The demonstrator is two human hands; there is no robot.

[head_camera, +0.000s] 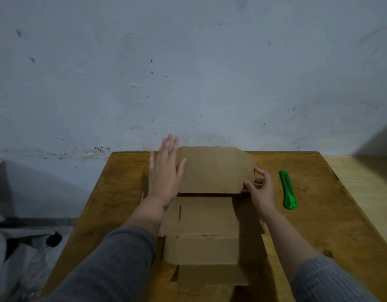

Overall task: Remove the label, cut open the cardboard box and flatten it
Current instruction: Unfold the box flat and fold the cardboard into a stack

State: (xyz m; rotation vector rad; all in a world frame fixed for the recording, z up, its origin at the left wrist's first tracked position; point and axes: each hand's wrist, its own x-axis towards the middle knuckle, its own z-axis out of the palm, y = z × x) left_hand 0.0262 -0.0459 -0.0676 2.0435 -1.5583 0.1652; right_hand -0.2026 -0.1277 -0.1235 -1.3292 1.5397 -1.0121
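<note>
we had the cardboard box (207,216) already opened out into a run of panels, its long axis going from the near edge of the table (319,214) straight toward the far edge by the wall (188,73). most of it lay flat or nearly so; the farthest panel, the flap (214,171) with clipped corners, stood raised from its fold, with a dark gap under its near edge, and we judged that flap to be what the coming move turned on: it had to go down away from us, toward the far edge.

our left hand (166,171) was held out flat, fingers straight and close together, beside the left side of that flap; whether the palm touched the cardboard or only hovered we could not tell, since the fingers were blurred. our right hand (259,188) was at the flap's right near corner, thumb and forefinger curled in to pinch the cardboard edge. both hands sat at about the same depth, one on each side of the flap, so neither was clearly nearer.

the green utility knife (288,189) lay on the table to the right, apart from the right hand, its length also running near to far; we could not make out whether the blade was out.

our forearms covered parts of the side panels, the nearest panel was cut off at the bottom, and we saw no label on the faces showing.
</note>
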